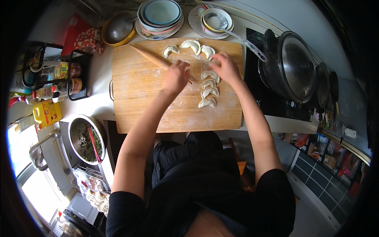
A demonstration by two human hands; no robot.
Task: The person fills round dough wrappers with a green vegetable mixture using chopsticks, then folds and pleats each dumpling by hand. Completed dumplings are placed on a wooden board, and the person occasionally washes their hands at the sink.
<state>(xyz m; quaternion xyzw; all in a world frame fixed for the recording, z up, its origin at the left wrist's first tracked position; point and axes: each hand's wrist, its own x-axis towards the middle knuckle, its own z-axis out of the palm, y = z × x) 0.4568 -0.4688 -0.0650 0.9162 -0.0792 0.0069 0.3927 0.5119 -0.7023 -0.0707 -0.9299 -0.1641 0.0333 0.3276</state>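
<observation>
A wooden board [142, 100] dusted with flour lies before me. My left hand [176, 76] is over the middle part of a wooden rolling pin [151, 57], fingers bent; whether it grips the pin is hidden. My right hand [225, 67] hovers near the board's right side with its fingers apart and nothing visible in them. Just beyond its fingertips lies a folded dumpling [208, 52], beside a larger dumpling [191, 46] and another dumpling [170, 51]. Below my right hand several dumplings run in a column, from the upper dumpling [210, 75] to the lowest dumpling [208, 102].
Behind the board stand stacked bowls [162, 13], a flour bowl [216, 21] with a slotted-handle utensil [250, 47], and a yellow bowl [118, 29]. A lidded pot [293, 68] is on the right cooktop. At left are a condiment rack [69, 71] and a steel bowl of chopped greens [86, 142].
</observation>
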